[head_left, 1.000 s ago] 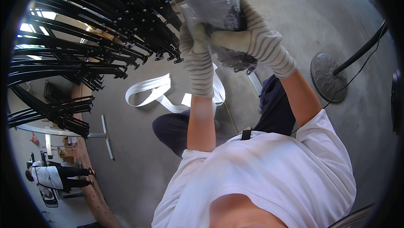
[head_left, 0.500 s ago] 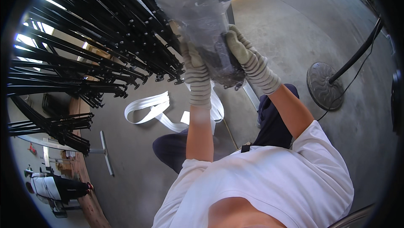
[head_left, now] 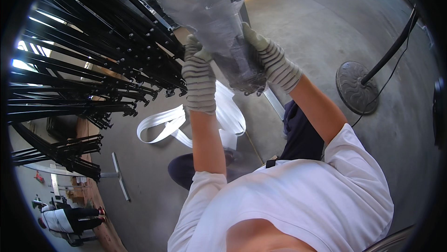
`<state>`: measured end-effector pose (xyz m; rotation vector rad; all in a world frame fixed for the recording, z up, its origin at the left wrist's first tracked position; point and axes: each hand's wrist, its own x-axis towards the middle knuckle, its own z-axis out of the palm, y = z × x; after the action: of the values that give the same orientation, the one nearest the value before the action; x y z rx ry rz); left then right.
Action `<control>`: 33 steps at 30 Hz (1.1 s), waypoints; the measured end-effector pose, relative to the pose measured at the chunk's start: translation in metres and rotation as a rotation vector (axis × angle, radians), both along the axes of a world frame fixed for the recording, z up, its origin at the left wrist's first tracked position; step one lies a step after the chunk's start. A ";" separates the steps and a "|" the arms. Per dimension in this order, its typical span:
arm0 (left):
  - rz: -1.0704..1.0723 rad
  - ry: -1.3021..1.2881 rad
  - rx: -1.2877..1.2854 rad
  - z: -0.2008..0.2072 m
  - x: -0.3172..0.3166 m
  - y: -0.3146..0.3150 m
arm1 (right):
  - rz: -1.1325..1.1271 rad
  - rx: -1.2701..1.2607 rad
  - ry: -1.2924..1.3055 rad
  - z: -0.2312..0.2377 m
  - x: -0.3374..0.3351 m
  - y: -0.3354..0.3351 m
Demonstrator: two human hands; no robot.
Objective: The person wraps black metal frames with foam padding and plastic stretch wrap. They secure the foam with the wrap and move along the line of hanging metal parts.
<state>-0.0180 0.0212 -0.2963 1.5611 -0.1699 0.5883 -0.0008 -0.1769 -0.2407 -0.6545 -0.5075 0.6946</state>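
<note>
A long bundle wrapped in clear plastic (head_left: 209, 24), with something dark showing through its near end, is held out ahead of me. My left hand (head_left: 195, 52), in a striped knitted glove, lies against its left side. Gripping the right side is my right hand (head_left: 257, 40), gloved the same way, its thumb side facing up. The fingers of both hands are partly hidden by the bundle. Just left of my left hand are the bolted ends of several black metal frames (head_left: 144, 52).
White strapping (head_left: 228, 107) lies in loops on the grey floor below my hands. To the right stands a round dark base (head_left: 356, 88) with a slanting pole and a cable. A metal stand foot (head_left: 122, 177) is at lower left. Farther left is another person (head_left: 65, 219).
Both hands and the wrapped bundle have moved a little left in view. The left hand has slid outward, farther from the right hand, showing more of the bundle's side.
</note>
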 end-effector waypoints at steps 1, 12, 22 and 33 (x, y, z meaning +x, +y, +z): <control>0.017 -0.016 0.014 0.002 0.003 0.000 | -0.004 -0.034 0.033 0.001 0.002 -0.001; -0.502 0.107 -0.546 0.044 -0.010 -0.018 | -0.179 0.083 0.166 0.007 -0.005 0.004; -0.587 0.247 -0.781 0.079 -0.021 -0.080 | -0.638 -0.057 -0.383 -0.030 0.043 0.007; -0.716 0.262 -0.806 0.050 -0.029 -0.047 | -0.116 -0.287 -0.419 0.023 0.013 -0.054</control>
<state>-0.0467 -0.0261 -0.2466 0.6946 -0.2382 -0.1282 0.0122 -0.2307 -0.2173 -1.1019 -0.7556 0.5239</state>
